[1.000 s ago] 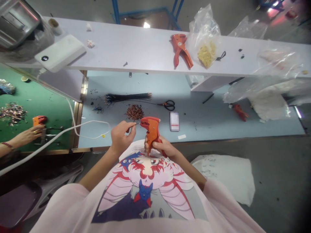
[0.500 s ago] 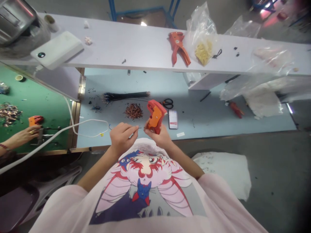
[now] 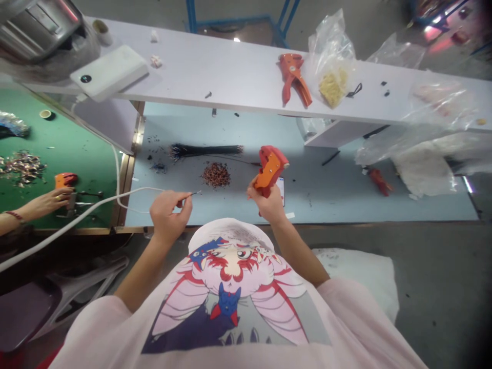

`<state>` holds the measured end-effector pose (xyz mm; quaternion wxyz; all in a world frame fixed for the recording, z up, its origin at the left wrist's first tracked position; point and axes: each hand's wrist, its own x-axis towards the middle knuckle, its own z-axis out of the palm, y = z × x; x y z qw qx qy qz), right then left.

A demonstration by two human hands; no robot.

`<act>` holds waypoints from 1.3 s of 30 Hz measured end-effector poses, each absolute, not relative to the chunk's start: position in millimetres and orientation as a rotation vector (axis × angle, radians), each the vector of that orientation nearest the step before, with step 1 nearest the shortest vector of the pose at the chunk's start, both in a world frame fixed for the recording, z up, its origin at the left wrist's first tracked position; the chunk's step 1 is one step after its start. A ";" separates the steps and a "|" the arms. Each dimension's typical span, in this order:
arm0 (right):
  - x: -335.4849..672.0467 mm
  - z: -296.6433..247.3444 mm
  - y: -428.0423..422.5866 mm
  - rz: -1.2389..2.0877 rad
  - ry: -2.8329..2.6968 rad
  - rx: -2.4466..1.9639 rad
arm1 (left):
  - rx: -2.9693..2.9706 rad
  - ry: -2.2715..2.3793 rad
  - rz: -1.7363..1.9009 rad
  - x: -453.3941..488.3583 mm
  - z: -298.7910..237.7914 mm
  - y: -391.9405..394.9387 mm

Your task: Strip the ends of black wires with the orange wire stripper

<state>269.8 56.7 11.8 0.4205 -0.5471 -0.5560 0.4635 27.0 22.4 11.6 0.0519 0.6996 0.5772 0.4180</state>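
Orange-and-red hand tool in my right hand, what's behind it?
Behind the tool and right hand, part of a phone shows on the blue tabletop; the rest of the phone is covered.

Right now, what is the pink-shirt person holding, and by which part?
Left hand: a thin wire, pinched near one end. Right hand: the orange tool, by its handles.

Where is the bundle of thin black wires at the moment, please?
In the head view, the bundle of thin black wires lies left of centre on the pale blue tabletop, just beyond the pile of small reddish-brown scraps.
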 end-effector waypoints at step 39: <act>275.3 24.7 12.0 2.342 -0.915 -0.802 | 1.920 1.486 1.336 73.1 23.7 27.2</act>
